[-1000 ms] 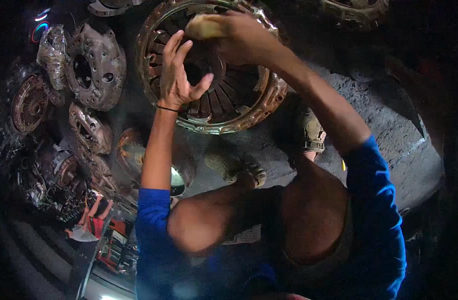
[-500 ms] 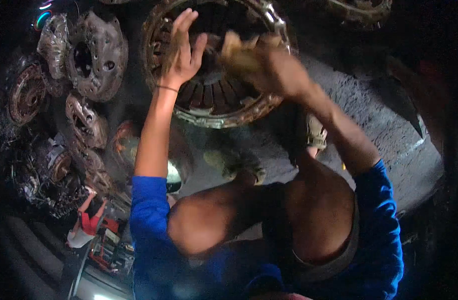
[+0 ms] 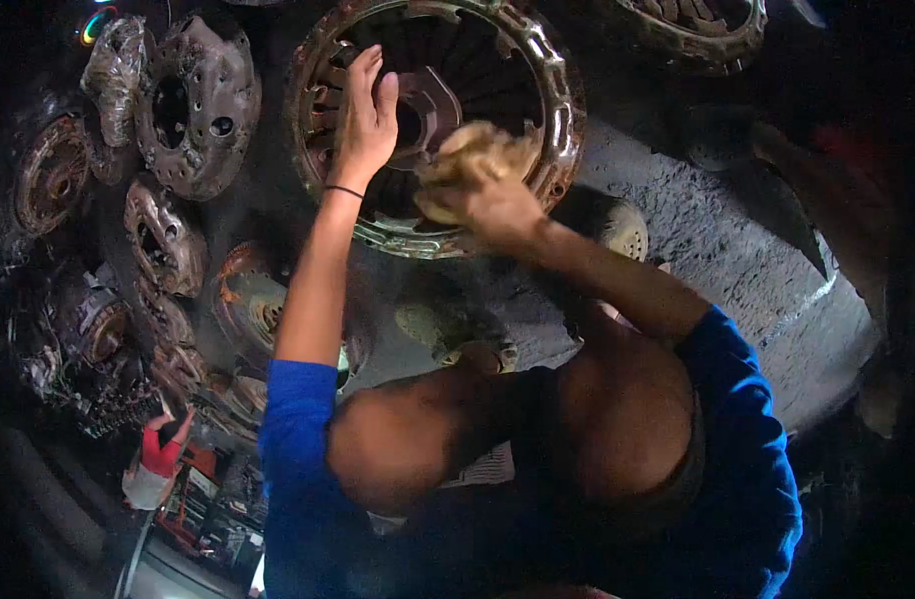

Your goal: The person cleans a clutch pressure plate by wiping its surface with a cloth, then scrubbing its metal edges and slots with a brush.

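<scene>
A round, worn metal clutch cover (image 3: 567,125) with radial fingers and a central hub lies at the top middle. My right hand (image 3: 502,208) is closed on a crumpled yellowish cloth (image 3: 482,155), both over the cover's lower right part and slightly blurred. On the left side of the cover is my left hand (image 3: 368,120), fingers extended and thumb apart, holding nothing. Whether its edge touches the metal I cannot tell. The dark band on my left wrist shows. Part of the cover's radial fingers is hidden behind my hands and the cloth.
Rusty metal plates (image 3: 233,100) and other round parts are piled along the left. Another round cover (image 3: 747,50) lies at the top right. A person (image 3: 158,454) in red shorts is at the lower left. My knees and shoes are below the cover, on rough dark ground (image 3: 697,220).
My right hand and the cloth have swept from the cover's upper part to its lower right, uncovering the hub. My left hand has moved slightly, still spread.
</scene>
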`<state>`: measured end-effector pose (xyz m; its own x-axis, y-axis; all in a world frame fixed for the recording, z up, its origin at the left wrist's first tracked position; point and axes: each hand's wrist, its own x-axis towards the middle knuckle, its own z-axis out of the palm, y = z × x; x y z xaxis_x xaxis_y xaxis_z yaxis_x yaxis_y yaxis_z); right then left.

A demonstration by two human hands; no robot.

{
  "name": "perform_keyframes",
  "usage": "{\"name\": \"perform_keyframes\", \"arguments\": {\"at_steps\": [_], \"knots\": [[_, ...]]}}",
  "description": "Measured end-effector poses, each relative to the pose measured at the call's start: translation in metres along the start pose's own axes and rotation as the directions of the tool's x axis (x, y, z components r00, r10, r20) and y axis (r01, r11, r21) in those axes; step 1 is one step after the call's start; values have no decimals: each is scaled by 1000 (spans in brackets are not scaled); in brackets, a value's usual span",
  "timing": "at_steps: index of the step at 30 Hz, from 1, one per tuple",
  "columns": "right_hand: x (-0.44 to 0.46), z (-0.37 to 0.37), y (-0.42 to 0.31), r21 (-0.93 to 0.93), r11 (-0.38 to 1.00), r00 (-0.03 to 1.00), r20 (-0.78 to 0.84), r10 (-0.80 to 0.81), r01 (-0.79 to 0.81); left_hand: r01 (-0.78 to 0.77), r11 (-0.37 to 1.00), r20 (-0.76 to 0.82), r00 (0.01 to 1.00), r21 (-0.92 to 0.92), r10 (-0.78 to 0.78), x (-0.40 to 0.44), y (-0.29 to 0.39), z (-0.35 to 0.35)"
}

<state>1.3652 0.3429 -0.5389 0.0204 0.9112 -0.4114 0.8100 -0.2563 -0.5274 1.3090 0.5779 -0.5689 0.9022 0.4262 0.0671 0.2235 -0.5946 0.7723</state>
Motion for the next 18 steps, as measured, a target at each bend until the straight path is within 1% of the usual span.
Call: {"name": "perform_keyframes", "arguments": {"at_steps": [1, 2, 3, 4, 5, 6, 7, 8, 10, 13, 15, 18], "knots": [[0, 0, 7, -25, 1000, 998, -56, -8, 6, 81, 995, -17, 996, -62, -82, -8, 2, 1], [-4, -28, 16, 138, 985, 995, 40, 95, -100, 80, 996, -87, 993, -29, -82, -14, 11, 3], [-8, -51, 23, 283, 934, 972, 152, 181, -219, 78, 997, -116, 990, -22, -80, -18, 9, 5], [-14, -63, 29, 298, 939, 975, -90, 205, -170, 77, 997, -150, 986, -18, -79, -24, 4, 9], [-15, -63, 34, 322, 939, 933, -286, 219, -121, 82, 996, -188, 979, -18, -84, -28, 9, 11], [-16, -64, 40, 326, 943, 854, -470, 224, -68, 114, 994, -201, 973, -1, -112, -32, 14, 11], [-6, -60, 55, 340, 940, 759, -610, 228, -9, 128, 992, -232, 965, 18, -120, -34, 16, 14], [8, -56, 70, 342, 938, 638, -735, 231, 54, 139, 990, -264, 957, 38, -124, -33, 17, 17], [46, -40, 92, 240, 963, 664, -741, 99, 124, 166, 985, -312, 940, 51, -142, -32, 19, 20], [56, -5, 55, 94, 996, 790, -611, 61, -4, 191, 982, -344, 922, 9, -176, -31, 19, 21], [49, 12, 63, 105, 982, 797, -602, -61, 154, 185, 981, -351, 916, -56, -193, -32, 18, 21], [29, 10, 64, 197, 957, 781, -622, -46, 214, 174, 984, -346, 921, -48, -180, -31, 21, 19]]}}
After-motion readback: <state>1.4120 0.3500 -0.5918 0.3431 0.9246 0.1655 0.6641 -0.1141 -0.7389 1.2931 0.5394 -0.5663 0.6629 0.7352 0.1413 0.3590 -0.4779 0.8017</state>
